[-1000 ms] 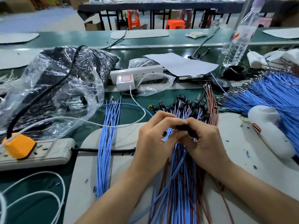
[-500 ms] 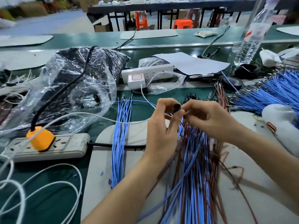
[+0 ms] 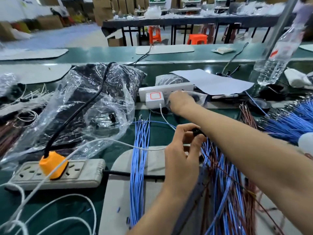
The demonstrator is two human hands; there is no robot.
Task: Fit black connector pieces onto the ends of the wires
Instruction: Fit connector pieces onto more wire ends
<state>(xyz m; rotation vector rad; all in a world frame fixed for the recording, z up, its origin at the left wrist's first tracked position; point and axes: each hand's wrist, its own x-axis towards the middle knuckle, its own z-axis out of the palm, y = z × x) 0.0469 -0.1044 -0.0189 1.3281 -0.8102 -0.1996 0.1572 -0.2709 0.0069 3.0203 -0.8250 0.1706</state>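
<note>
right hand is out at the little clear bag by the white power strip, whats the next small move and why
Probably pinch one black connector from the clear bag and carry it back: the right hand is at the bag, and the left hand is at the wire ends, pinching a black piece.

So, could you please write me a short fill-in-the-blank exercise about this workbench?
1. The left hand pinches a ___ connector piece.
2. The right hand reaches toward the far power strip, which is ___.
3. The plug in the near power strip is ___.
Missing words: black; white; orange.
</note>
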